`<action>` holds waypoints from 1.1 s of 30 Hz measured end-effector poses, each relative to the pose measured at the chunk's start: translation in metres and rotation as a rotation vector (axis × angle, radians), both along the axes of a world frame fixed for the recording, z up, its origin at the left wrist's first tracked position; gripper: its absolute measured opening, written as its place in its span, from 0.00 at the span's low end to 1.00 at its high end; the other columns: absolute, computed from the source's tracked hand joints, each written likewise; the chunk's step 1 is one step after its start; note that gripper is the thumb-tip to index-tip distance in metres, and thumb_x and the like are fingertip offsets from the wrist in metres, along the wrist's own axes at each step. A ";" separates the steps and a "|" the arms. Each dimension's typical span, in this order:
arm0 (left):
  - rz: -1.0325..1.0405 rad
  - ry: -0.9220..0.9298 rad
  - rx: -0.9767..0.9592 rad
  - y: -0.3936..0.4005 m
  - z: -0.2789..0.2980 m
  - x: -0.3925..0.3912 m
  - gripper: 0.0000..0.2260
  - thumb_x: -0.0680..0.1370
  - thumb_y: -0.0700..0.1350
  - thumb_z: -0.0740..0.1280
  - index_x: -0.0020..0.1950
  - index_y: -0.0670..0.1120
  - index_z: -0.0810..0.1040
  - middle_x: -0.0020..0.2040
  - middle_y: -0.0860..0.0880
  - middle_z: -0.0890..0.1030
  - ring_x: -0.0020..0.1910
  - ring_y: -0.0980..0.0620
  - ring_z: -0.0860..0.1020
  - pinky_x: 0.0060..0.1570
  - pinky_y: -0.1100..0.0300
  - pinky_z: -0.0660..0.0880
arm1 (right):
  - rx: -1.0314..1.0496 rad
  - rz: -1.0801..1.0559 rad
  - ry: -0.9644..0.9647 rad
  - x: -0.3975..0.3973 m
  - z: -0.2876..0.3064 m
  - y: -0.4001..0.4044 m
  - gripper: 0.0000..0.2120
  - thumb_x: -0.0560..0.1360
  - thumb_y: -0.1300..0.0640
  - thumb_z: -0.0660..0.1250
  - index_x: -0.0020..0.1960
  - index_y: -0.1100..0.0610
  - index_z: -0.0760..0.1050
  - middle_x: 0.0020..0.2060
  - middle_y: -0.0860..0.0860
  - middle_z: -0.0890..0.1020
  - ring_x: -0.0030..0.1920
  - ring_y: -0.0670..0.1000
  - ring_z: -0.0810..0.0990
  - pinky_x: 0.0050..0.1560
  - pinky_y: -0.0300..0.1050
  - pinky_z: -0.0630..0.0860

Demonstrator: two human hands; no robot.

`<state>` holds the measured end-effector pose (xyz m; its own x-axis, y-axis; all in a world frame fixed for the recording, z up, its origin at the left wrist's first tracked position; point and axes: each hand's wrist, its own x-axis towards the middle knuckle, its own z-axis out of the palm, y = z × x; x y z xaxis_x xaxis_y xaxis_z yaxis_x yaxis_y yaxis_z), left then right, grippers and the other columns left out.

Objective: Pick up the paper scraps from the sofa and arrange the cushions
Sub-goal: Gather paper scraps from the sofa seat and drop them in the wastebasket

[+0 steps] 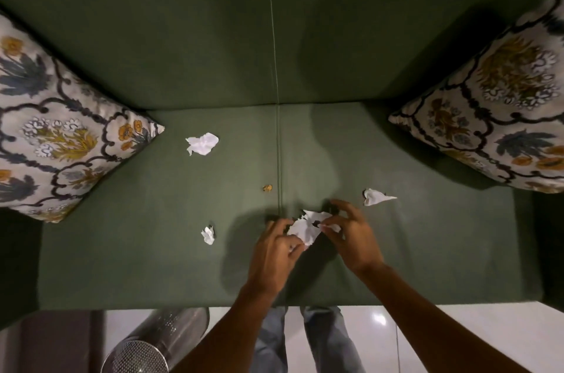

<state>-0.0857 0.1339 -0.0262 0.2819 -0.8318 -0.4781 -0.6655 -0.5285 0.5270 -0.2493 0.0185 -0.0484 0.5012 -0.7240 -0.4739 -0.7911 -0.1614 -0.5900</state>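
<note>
A: Where's the paper right now?

B: The biggest crumpled scrap point(306, 227) sits near the front of the sofa seat point(427, 250), just right of the centre seam. Both hands are on it: the left hand point(274, 247) has its fingers pinched together on the lower edge, and the right hand point(351, 235) is clamped on the upper right part, its other fingers spread.

A: How should this pickup go?

B: I'd say gather it into one hand, balling it tight so nothing tears or drops, and free the other hand for the rest. The pointed scrap point(377, 197) lies just beside the right hand. The small scrap point(208, 235) lies near the left hand, and the far scrap point(201, 143) is further back on the left half. There's also a tiny brown crumb point(267, 188) close to the seam.

A: Any room to work?

B: Plenty. The middle of the seat is open, and the left cushion point(61, 134) and right cushion point(494, 116) lean in the corners, well apart from the hands. The seat's front edge is close behind the wrists, so a loose scrap could slide to the floor. A metal mesh bin point(152, 345) stands on the floor by the left leg, a likely drop spot.
</note>
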 end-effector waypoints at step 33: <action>0.892 0.111 -0.001 0.294 0.000 0.039 0.06 0.77 0.41 0.66 0.49 0.51 0.78 0.42 0.52 0.84 0.41 0.45 0.82 0.41 0.48 0.81 | -0.286 -0.222 0.089 0.048 -0.029 0.090 0.06 0.79 0.60 0.73 0.52 0.62 0.87 0.49 0.64 0.88 0.47 0.66 0.87 0.54 0.56 0.81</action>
